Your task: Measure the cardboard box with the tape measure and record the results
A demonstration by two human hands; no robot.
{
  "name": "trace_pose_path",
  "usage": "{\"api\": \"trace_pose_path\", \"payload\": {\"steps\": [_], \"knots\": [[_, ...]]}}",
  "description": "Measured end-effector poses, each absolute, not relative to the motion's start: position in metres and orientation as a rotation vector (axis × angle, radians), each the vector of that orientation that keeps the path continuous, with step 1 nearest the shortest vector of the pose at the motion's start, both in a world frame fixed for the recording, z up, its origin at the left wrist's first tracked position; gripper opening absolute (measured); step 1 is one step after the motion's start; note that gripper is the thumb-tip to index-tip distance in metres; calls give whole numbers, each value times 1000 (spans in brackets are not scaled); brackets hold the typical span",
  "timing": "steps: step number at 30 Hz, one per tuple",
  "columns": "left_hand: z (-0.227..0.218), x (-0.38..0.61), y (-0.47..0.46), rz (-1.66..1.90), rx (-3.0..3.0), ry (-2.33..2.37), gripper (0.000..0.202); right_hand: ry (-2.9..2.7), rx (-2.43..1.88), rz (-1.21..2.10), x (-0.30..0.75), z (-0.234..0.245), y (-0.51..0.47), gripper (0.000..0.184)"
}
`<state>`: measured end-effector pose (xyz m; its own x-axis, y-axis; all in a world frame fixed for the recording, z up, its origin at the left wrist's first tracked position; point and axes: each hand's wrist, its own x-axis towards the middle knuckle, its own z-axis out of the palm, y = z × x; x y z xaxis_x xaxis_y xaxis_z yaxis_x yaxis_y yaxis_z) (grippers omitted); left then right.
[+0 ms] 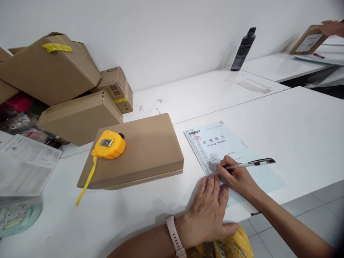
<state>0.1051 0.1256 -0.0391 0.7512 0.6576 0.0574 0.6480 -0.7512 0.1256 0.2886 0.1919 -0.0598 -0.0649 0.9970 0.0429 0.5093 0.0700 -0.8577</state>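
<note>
A pale blue booklet titled Testing Report (233,143) lies on the white table in front of me. My right hand (236,177) pinches a pen (249,164), its tip down at the booklet's lower left part. Flat against the table and the booklet's lower edge rests my left hand (208,206), fingers stretched out, holding nothing. A pale pink band (173,233) circles the left wrist. To the left is a closed flat cardboard box (150,143), and on it sits a yellow tape measure (109,144) with a yellow strap hanging over the box's edge.
Several cardboard boxes (51,71) are piled at the back left. Printed sheets (25,168) and a teal patterned object (20,218) lie at the left edge. A dark bottle (243,49) stands by the wall. At far right, another person's hand (331,28) touches a cardboard box (306,40).
</note>
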Motion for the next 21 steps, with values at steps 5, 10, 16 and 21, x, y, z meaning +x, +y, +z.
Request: {"api": "trace_pose_path", "payload": {"steps": [5, 10, 16, 21], "knots": [[-37, 105, 125, 153, 2854, 1080, 86, -1678, -1530, 891, 288, -61, 192, 32], [-37, 105, 125, 142, 2856, 1071, 86, -1672, -1545, 872, 286, -58, 191, 34], [-40, 105, 124, 172, 2862, 1075, 86, -1669, -1534, 904, 287, -60, 192, 33], [-41, 106, 124, 187, 2874, 1085, 86, -1658, -1521, 917, 288, -60, 192, 31]]}}
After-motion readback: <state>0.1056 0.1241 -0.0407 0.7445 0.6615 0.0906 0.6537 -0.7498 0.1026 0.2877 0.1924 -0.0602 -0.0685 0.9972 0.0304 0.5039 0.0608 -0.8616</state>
